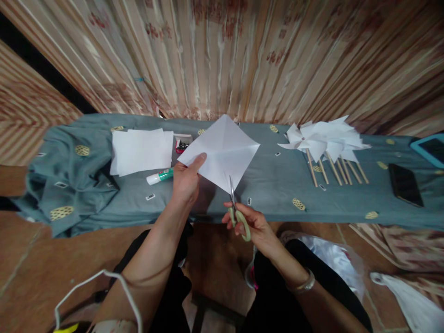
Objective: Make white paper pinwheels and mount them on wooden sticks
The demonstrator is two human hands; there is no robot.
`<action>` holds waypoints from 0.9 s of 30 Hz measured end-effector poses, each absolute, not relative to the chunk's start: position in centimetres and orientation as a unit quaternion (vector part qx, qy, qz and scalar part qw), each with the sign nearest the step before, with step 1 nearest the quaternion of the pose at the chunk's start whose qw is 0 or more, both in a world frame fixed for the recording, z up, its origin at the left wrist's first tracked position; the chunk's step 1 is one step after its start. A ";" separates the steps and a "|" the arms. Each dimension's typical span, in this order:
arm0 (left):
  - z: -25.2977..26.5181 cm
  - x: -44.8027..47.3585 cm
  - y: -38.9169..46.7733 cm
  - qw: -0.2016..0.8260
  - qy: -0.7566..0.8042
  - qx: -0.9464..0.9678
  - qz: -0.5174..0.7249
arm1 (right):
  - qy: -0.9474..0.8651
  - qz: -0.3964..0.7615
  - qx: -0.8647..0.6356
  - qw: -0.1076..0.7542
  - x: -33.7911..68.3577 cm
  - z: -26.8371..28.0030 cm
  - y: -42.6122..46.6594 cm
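My left hand [189, 178] pinches a white square of paper [225, 143] by its left corner, thumb on top. The paper is turned like a diamond, with faint creases crossing at its middle. In my right hand [251, 224] is a pair of scissors [239, 217] with pale green handles. Its blades are at the paper's near corner and point toward the centre. Beside my left hand lies a glue stick [160, 176], partly hidden by the hand. A small open box [182, 144] with dark little pieces sits just behind it.
A stack of white paper [142, 150] lies on the left of the cloth-covered table [270, 194]. To the right are several paper pinwheels [322, 138] on wooden sticks, a black phone [405, 184] and a blue-framed device [430, 149]. A curtain [222, 60] hangs behind.
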State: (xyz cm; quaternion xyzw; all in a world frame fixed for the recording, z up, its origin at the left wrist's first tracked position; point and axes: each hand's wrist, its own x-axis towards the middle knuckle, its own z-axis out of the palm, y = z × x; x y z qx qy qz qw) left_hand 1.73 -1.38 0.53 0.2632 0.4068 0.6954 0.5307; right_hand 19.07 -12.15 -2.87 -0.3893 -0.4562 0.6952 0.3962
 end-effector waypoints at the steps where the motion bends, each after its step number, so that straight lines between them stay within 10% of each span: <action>1: 0.5 1.7 -1.4 0.531 0.405 0.262 0.697 | -0.453 0.694 -0.395 0.396 19.0 -2.9 -12.1; 27: 0.6 1.7 -1.4 0.530 0.396 0.260 0.703 | -0.411 0.698 -0.404 0.424 18.1 -3.2 -12.2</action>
